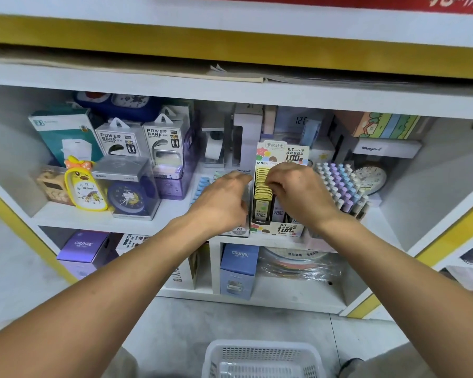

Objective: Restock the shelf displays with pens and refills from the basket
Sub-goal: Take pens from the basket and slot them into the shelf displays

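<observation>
A refill display box [290, 230] marked 0.7 HB stands on the middle shelf, with a row of yellow-topped lead refill cases [261, 186] in its left slot. My right hand [301, 192] is over the box, its fingertips pinching a refill case near the back of the row. Against the box's left side lies my left hand [224, 199], with fingers and thumb touching that edge and covering a white box marked 2B [239, 230]. The white plastic basket [262, 358] sits on the floor below, between my knees; I see no items in the part that shows.
A stand of pastel pens [342, 186] is right of the box, with blue-capped pens [204, 184] to its left. Clocks [86, 189] and power bank packs [119, 140] fill the shelf's left half. The shelf board above hangs low over the display. Boxed goods fill the lower shelf [239, 268].
</observation>
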`<state>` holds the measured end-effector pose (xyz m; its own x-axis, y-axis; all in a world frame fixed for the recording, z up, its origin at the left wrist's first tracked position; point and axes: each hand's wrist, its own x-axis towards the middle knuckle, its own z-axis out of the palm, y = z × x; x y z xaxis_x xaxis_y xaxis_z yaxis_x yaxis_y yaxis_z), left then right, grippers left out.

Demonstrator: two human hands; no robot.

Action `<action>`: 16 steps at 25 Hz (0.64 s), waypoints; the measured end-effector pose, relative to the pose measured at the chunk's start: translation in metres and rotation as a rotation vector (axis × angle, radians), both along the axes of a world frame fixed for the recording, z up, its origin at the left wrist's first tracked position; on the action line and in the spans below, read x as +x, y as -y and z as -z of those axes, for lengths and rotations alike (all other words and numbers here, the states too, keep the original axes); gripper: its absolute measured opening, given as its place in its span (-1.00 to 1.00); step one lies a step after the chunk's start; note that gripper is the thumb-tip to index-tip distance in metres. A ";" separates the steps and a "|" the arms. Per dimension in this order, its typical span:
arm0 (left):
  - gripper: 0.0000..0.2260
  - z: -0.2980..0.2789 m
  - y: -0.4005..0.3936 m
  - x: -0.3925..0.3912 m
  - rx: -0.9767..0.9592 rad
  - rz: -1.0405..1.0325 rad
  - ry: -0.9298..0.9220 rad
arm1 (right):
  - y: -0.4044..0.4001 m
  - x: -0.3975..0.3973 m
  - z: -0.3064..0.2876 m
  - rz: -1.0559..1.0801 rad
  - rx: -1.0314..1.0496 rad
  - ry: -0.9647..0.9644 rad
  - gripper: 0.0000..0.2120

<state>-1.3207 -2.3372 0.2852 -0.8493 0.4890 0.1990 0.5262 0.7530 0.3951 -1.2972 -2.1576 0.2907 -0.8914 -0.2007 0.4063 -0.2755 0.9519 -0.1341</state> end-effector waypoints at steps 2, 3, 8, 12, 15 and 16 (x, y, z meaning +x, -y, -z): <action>-0.45 0.004 -0.001 0.001 0.006 0.064 -0.029 | -0.002 0.000 -0.001 -0.002 -0.006 0.011 -0.79; -0.45 0.006 -0.002 0.002 -0.006 0.105 -0.042 | -0.002 0.001 -0.002 0.001 -0.064 0.005 -0.77; -0.42 0.021 -0.019 0.003 -0.202 0.230 -0.079 | -0.002 0.006 -0.019 0.128 -0.402 -0.074 -0.71; -0.39 0.028 -0.029 -0.006 -0.262 0.203 -0.052 | -0.010 0.010 -0.022 0.121 -0.286 -0.027 -0.70; -0.39 0.029 -0.027 -0.006 -0.232 0.225 -0.057 | -0.010 0.015 -0.019 0.110 -0.272 0.056 -0.68; -0.38 0.027 -0.023 -0.008 -0.199 0.228 -0.058 | -0.006 0.015 -0.018 0.101 -0.261 0.075 -0.67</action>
